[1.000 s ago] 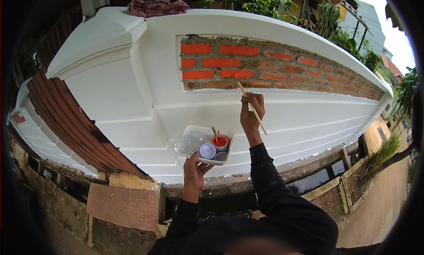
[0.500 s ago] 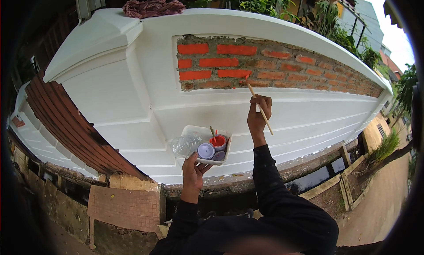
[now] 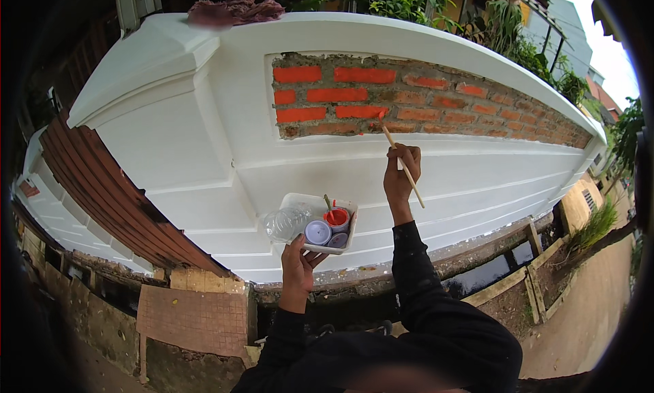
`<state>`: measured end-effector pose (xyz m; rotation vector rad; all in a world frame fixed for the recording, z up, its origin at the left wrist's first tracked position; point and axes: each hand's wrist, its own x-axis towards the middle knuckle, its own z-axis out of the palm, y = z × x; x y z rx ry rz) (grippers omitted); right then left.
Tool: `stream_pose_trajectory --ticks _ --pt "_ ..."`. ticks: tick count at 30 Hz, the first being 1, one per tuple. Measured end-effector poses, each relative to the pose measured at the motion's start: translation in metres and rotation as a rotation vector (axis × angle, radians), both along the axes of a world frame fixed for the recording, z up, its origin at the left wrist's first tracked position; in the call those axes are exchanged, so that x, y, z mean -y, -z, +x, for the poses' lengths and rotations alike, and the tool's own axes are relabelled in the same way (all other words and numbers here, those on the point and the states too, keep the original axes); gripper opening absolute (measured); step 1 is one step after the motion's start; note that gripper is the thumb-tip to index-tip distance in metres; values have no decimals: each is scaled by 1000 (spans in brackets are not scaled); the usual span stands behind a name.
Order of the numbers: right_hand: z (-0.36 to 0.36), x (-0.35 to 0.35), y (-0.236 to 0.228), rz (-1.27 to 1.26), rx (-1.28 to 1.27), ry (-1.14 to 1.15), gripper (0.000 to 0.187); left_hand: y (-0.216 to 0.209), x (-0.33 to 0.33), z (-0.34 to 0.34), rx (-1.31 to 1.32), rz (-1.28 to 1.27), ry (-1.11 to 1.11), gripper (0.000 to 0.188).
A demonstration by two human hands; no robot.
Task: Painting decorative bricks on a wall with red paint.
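Observation:
Between the closed fingers of my right hand (image 3: 402,174) is a thin wooden paintbrush (image 3: 396,148), its orange-red tip against the right end of a painted brick (image 3: 360,112). That brick belongs to an exposed brick panel (image 3: 402,83) set in a white wall (image 3: 306,158). Bricks at the panel's left are bright orange-red; those farther right look duller. My left hand (image 3: 297,267) grips a white plastic tray (image 3: 298,200) by its near edge. Inside it are an open pot of orange-red paint (image 3: 336,218) with a stick in it, a lilac-lidded pot (image 3: 318,233) and a clear plastic bottle (image 3: 285,224).
A crumpled maroon cloth (image 3: 248,10) lies on top of the wall. Behind the wall grow leafy plants (image 3: 409,5). Along its foot runs a ditch with dark water (image 3: 480,277), and a tiled slab (image 3: 191,321) lies at lower left.
The brush tip has shifted very slightly along the brick's right end, with my right hand moving a little right. My left hand and the tray stay in place.

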<state>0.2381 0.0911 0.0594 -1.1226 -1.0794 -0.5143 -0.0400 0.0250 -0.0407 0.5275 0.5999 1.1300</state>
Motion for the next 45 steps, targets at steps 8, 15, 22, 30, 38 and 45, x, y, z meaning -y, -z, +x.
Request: stream_pose_trajectory --ticks 8,15,22,30,38,45 --pt "8 1 -3 -4 -11 5 16 0 -3 3 27 -20 21 43" --pt "12 6 -3 -26 -39 3 16 1 2 5 26 -26 25 43" --pt "11 9 -1 -2 -54 -29 17 2 5 3 30 -40 22 47" --pt "-15 94 -32 -78 -275 -530 14 2 2 -1 -10 -25 22 53" --pt "-42 143 -56 -544 -20 -509 15 -3 6 11 -34 27 71 40" --pt "-47 142 -60 -659 88 -451 14 -5 6 19 -9 29 131 43"
